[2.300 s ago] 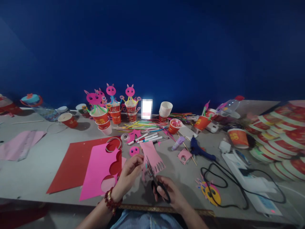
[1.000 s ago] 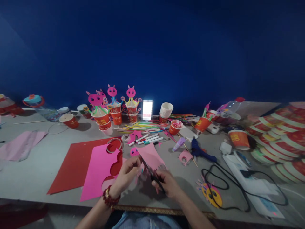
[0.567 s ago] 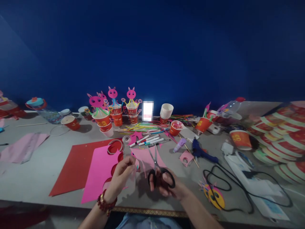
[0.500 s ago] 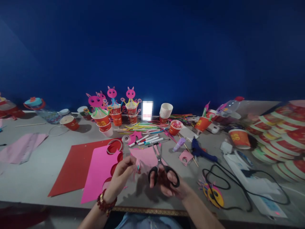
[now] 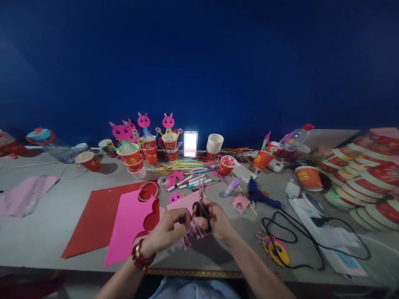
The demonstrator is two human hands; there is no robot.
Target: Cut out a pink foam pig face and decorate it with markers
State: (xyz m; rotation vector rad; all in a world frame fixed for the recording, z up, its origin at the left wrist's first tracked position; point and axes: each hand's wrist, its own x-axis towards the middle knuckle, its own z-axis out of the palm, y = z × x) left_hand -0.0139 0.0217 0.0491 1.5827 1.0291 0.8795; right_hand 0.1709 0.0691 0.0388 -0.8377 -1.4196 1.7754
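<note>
Black-handled scissors (image 5: 202,199) point away from me, their blades nearly together, with my right hand (image 5: 220,220) wrapped around the handles. My left hand (image 5: 171,228), wearing a red bead bracelet, is closed in a pinch close beside them. Small pink paper cut-outs (image 5: 186,242) show at and below its fingertips; which of them the fingers hold is partly hidden. Just beyond the hands lies a pale pink sheet (image 5: 182,202), and past it a pink paper face (image 5: 176,197) with eyes.
Red card (image 5: 90,220) and a bright pink sheet (image 5: 124,232) lie at left. Markers (image 5: 195,182), pipe cleaners (image 5: 174,167) and paper cups (image 5: 215,143) stand farther back. At right are a blue glue gun (image 5: 262,195), a black cable (image 5: 293,238) and a power strip (image 5: 330,236).
My right hand has turned the scissors upright and brought them left, close to my left hand; blades and handles are nearer together. My left hand moved slightly right, uncovering the pink face.
</note>
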